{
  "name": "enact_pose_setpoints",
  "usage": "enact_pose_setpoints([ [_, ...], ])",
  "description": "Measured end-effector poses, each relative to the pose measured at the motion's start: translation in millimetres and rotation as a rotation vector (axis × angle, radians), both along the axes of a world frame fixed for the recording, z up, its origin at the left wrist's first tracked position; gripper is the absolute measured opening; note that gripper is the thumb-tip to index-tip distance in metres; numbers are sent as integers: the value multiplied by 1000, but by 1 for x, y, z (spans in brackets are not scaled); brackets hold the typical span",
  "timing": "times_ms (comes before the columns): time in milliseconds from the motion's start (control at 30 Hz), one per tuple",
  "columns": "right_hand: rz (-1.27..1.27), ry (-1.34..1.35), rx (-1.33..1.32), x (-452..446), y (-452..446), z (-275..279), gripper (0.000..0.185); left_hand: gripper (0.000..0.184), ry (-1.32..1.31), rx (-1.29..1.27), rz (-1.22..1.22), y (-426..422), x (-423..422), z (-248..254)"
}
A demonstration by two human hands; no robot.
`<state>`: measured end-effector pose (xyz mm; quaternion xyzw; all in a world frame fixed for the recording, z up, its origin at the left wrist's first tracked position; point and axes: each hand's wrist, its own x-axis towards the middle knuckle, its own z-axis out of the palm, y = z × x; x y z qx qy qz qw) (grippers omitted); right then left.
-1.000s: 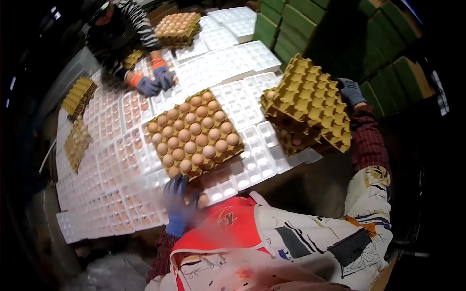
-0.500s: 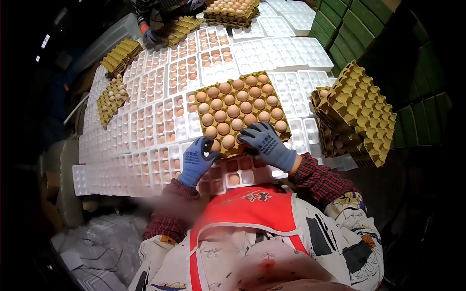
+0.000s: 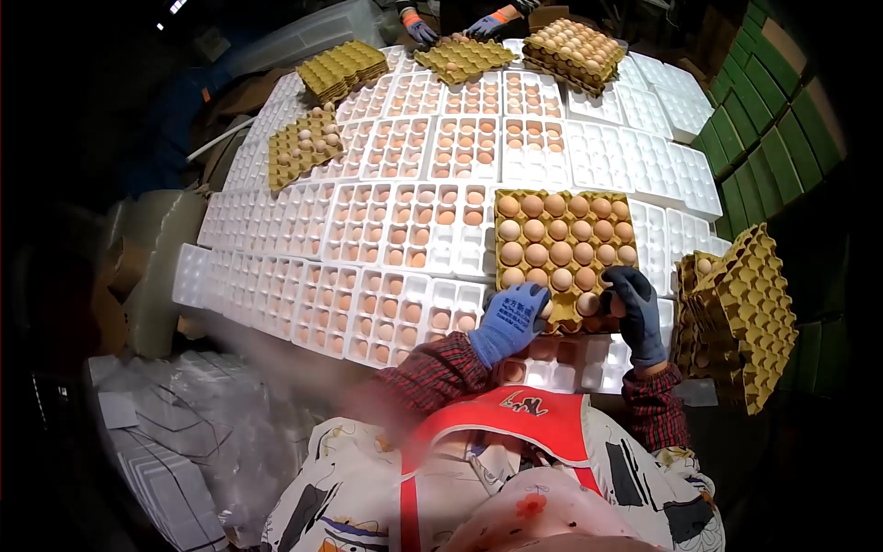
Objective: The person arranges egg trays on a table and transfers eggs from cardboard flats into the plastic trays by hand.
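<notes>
A yellow-brown egg tray (image 3: pixel 502 272) filled with several rows of brown eggs lies in front of me, on top of white moulded trays. At its near left corner, my left hand (image 3: pixel 511 322), in a blue and dark glove, has its fingers curled around an egg (image 3: pixel 547 311). My gloved right hand (image 3: pixel 638 311) is closed at the near right corner, with an egg (image 3: pixel 618 305) between thumb and fingers. Between both hands, a single egg (image 3: pixel 588 304) sits in the near row. White trays (image 3: pixel 441 293) to the left hold eggs in many cells.
Stacked egg trays (image 3: pixel 740 313) stand at right, leaning. A full egg stack (image 3: pixel 572 51) and a pile of trays (image 3: pixel 342 69) are at the back. Another person's gloved hands (image 3: pixel 486 25) are beside a tilted tray (image 3: pixel 464 61). Green boxes (image 3: pixel 763 120) line the right.
My view has swung left, so the table appears farther right. My right hand has turned upright and now grips an egg at the near right corner. Both of the other person's hands now show.
</notes>
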<state>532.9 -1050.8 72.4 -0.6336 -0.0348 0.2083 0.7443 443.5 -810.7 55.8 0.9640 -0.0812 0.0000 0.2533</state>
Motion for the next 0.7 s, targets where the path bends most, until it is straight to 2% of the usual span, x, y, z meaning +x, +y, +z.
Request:
enact_pose_setpoints([
  [33, 1, -109, -107, -1, 12, 0, 27, 42, -87, -261, 73, 12, -3, -1],
  [67, -3, -223, -212, -3, 24, -2, 27, 45, -10, -512, 69, 36, -3, -2],
  [100, 19, -254, -261, -1, 24, -20, 29, 42, 74, -848, 184, 64, 0, -6],
  [133, 4, -189, -264, -2, 25, -28, 29, 39, 164, -1187, 297, 96, 2, -17],
  [200, -37, -96, -251, -6, 32, -14, 29, 37, 128, -1619, 446, 184, 4, -21],
  [300, -86, -183, -261, -6, 37, -17, 27, 33, -239, -1270, 517, 333, 24, -91],
  [367, -150, -125, -297, -5, 36, -24, 29, 31, -110, -1879, 817, 443, 51, -123],
  [400, -179, -97, -317, -4, 36, -25, 29, 30, -128, -2168, 1020, 496, 65, -135],
  [433, -199, -78, -308, -4, 36, -25, 29, 30, -166, -2196, 1133, 526, 75, -141],
  [467, -220, -55, -301, -5, 36, -24, 30, 30, -199, -2142, 1173, 551, 83, -139],
  [500, -226, -77, -322, -6, 35, -24, 31, 29, -237, -1971, 1186, 570, 93, -136],
  [533, -280, -137, -365, -4, 37, -28, 32, 29, -261, -1684, 1199, 588, 103, -133],
  [567, -285, -97, -366, -6, 38, -31, 31, 29, -248, -1128, 1182, 603, 114, -129],
  [600, -314, -48, -382, -9, 44, -16, 30, 29, -237, -326, 1114, 614, 123, -125],
  [633, -357, -88, -350, -12, 52, -10, 28, 28, -268, 67, 971, 620, 132, -119],
  [667, -368, -136, -344, -12, 53, -5, 27, 28, -362, 247, 823, 624, 145, -115],
  [700, -421, -76, -318, -17, 52, 3, 26, 28, -305, 42, 794, 621, 160, -113],
])
